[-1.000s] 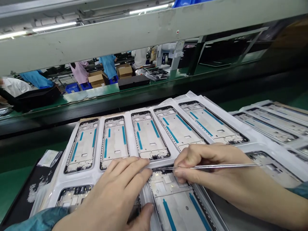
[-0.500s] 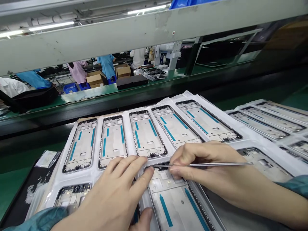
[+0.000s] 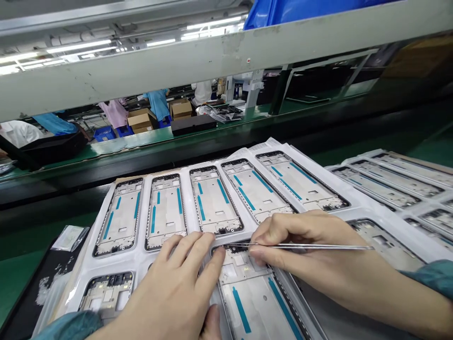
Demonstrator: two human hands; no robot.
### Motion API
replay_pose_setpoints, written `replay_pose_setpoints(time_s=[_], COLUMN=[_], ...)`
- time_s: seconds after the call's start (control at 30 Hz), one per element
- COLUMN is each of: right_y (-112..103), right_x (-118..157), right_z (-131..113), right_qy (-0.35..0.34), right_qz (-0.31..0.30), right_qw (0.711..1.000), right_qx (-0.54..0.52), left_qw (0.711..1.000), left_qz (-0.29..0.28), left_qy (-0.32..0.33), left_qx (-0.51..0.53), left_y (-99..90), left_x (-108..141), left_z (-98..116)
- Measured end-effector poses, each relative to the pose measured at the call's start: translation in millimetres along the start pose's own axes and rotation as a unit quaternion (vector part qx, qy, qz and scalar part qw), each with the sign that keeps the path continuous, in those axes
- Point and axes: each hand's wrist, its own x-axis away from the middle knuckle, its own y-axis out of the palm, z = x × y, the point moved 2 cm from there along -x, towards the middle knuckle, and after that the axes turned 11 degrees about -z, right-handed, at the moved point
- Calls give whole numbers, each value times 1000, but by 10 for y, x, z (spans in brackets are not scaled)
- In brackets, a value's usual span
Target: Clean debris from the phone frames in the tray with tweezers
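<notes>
My right hand [image 3: 300, 250] is shut on long steel tweezers [image 3: 304, 246], whose tips reach the top edge of a metal phone mid-frame [image 3: 255, 302] with blue adhesive strips. My left hand [image 3: 173, 288] lies with spread fingers on that frame's top left corner, and its thumb rests lower on the left edge. The frame sits in a white plastic tray [image 3: 88, 278] among several similar frames. The hands and tweezers hide the frame's top edge, so the exact tip contact is hidden.
A second stack of white trays with frames [image 3: 385, 186] lies to the right. A clear bag [image 3: 70, 238] rests on a black mat at the left. Beyond a pale grey beam [image 3: 123, 71], co-workers, cardboard boxes and blue bins stand along a green-topped bench.
The view has tilted slightly, so the trays sit a little lower and further left. My hands remain at the same frame, and the tweezers stay at its top edge.
</notes>
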Motion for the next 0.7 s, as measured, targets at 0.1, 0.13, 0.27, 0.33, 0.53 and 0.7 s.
replay_pose_setpoints(time_s=[0.1, 0.13, 0.27, 0.33, 0.53, 0.7], right_y=[5, 7, 21, 38, 42, -312], right_x=[6, 6, 19, 34, 31, 77], right_z=[2, 1, 20, 42, 9, -205], right_qy=[-5, -8, -13, -10, -2, -65], right_qz=[3, 4, -1, -4, -26, 230], right_qw=[1000, 1000, 1000, 1000, 1000, 970], right_qx=[7, 12, 13, 5, -12, -50], left_qw=[1000, 1000, 999, 999, 999, 1000], left_qz=[-1, -2, -5, -10, -1, 20], left_qy=[8, 11, 17, 22, 24, 8], left_qx=[-18, -24, -38, -33, -25, -2], left_y=[14, 18, 27, 25, 16, 23], left_x=[2, 5, 18, 17, 7, 32], left_z=[-30, -36, -33, -25, -39, -64])
